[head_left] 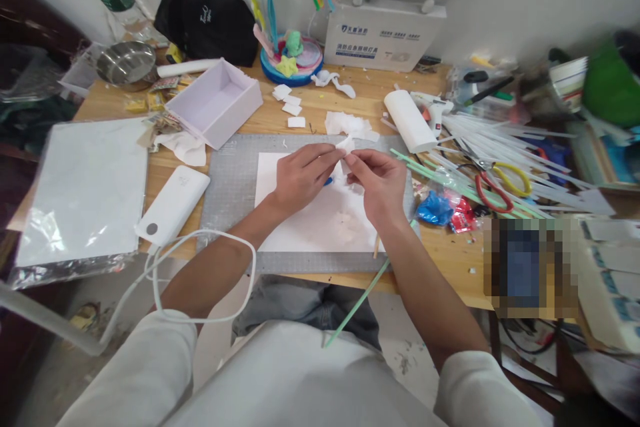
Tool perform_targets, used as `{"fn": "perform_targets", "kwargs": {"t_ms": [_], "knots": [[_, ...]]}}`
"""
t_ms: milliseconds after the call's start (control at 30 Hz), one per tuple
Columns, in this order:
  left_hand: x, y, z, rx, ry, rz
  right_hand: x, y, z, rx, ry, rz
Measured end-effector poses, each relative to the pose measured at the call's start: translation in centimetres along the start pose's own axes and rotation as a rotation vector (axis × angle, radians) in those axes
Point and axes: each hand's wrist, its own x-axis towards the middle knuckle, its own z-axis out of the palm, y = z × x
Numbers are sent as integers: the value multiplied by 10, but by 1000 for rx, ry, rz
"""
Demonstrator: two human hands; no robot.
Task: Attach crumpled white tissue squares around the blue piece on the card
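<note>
"Where are the hands?"

"Over the middle of the tabletop (450, 273), fingertips close together. The left hand (307, 177) and right hand (383, 183) both grasp a scrap of white tissue (346, 145). The right grip is a pinch of thumb and fingers; the left thumb is hidden. The tissue is above the far edge of a white sheet (295, 227), which lies on a gray mat (230, 167)."

"And around them?"

"To the left, a white power bank (173, 205) and, beyond it, an open-topped pale box (215, 107). Straight ahead, small white squares (296, 122). To the right, a white roll (410, 121) beside a glue gun (436, 110), then a spread of straws (500, 140) with scissors (510, 180) among them. Nearer lie a blue packet (435, 209) and a red packet (463, 215)."

"Anything in the way?"

"The power bank's cable (253, 280) loops across the view of the left forearm (225, 267). A green stick (357, 303) slants from beside the right forearm (430, 273) down to the shirt (300, 373). The left fingers mostly hide something small and blue (328, 181)."
</note>
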Motion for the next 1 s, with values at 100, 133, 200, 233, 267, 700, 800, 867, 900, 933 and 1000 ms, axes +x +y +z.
{"fn": "perform_targets", "kwargs": {"t_ms": [100,133,200,233,267,700,800,867,900,933,1000], "knots": [[-1,-2,0,-12,-14,12,0,0,0,-56,16,-18],[0,-2,0,-18,-21,18,-1,0,0,-81,22,-31],[1,-1,-1,-32,-19,28,-1,-1,-1,-147,29,-81],[2,0,-1,-44,-11,22,-2,-1,-1,-192,35,-121],[3,1,-1,-59,4,5,-2,-2,-1,-245,43,-171],[16,7,-6,-479,-140,-596,1,7,-10,-1055,140,-1004],[16,0,-7,-626,-238,-620,1,8,-10,-1027,120,-1029],[16,-4,-7,-710,-272,-641,1,9,-10,-974,114,-1019],[16,-5,-7,-738,-277,-660,2,9,-10,-948,111,-1009],[16,-6,-6,-751,-272,-682,2,9,-10,-924,108,-1000],[16,-6,-5,-736,-235,-723,1,9,-9,-882,104,-974]]}}
